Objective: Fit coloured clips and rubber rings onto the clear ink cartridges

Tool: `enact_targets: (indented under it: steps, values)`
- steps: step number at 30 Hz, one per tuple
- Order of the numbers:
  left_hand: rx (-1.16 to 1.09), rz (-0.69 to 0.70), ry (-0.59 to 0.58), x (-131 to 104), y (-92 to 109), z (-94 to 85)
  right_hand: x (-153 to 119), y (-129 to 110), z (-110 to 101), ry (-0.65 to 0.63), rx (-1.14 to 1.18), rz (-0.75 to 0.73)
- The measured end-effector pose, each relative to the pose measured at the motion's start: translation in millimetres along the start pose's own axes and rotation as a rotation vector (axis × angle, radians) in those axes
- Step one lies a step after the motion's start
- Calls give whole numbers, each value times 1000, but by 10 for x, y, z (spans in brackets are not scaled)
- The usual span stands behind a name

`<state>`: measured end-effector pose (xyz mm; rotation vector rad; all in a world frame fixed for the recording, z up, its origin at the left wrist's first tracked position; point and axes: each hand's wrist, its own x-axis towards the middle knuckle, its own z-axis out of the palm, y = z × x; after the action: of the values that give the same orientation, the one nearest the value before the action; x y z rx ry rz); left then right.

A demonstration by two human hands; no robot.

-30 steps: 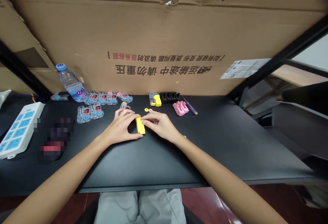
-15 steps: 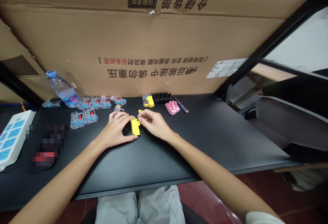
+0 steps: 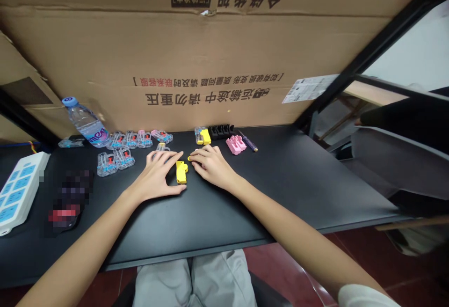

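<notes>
My left hand (image 3: pixel 159 174) is spread around a yellow plastic part (image 3: pixel 181 174) on the black table, thumb at its near end and forefinger beyond its far end. The fingers appear slightly apart from it. A round yellow tab shows on the part's right side. Beside it, my right hand (image 3: pixel 212 165) has its fingertips closed at a small yellow round piece (image 3: pixel 190 158), mostly hidden by the fingers. Behind my left hand lies a clear plastic part with a yellow bit (image 3: pixel 161 147), partly covered.
Several clear plastic assemblies (image 3: pixel 130 139) lie at the back left near a water bottle (image 3: pixel 89 127). A power strip (image 3: pixel 21 190) and a blurred dark object (image 3: pixel 70 199) are on the left. Behind my right hand are a pink part (image 3: pixel 235 144), a black rack (image 3: pixel 221 131) and a screwdriver (image 3: pixel 248 141).
My left hand has loosened, its fingers coming away from the yellow part. The right hand has moved slightly off the part, its fingers now over the small round piece.
</notes>
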<state>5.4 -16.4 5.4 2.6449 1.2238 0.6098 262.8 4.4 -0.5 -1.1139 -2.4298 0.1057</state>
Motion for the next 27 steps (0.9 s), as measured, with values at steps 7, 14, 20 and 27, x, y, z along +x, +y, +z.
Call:
enact_targets:
  steps: [7,14,20,27]
  values:
    - [-73,-8,-14,18,5,4,-4,-40,-89,-25,222,-104]
    - [-169,-21,-16,9,21,-27,-12,-48,-80,-24,262,-82]
    - [-118,1,43,20,22,6,9,-92,-38,-76,156,-2]
    - [-83,-17,-6,31,5,20,35,3,-12,30,44,39]
